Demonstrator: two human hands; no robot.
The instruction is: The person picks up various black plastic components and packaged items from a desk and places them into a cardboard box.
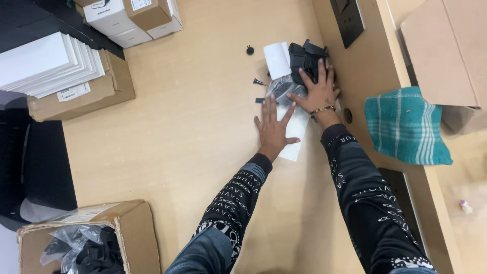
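Note:
My left hand point(273, 128) lies flat, fingers spread, on a white paper sheet point(293, 142) on the wooden table point(193, 127). My right hand point(317, 90) rests with fingers spread on a clear plastic bag point(282, 87) holding dark parts, its fingertips touching a black plastic part point(303, 56). Another white folded paper point(277, 60) lies just beyond the bag. Neither hand grips anything.
A black screw point(258, 81) and a small black knob point(250, 49) lie left of the bag. A teal striped cloth point(406, 127) sits on the right. White boxes point(129, 18) and stacked white sheets point(50, 63) stand far left; a cardboard box point(127, 228) with bagged black parts is near left.

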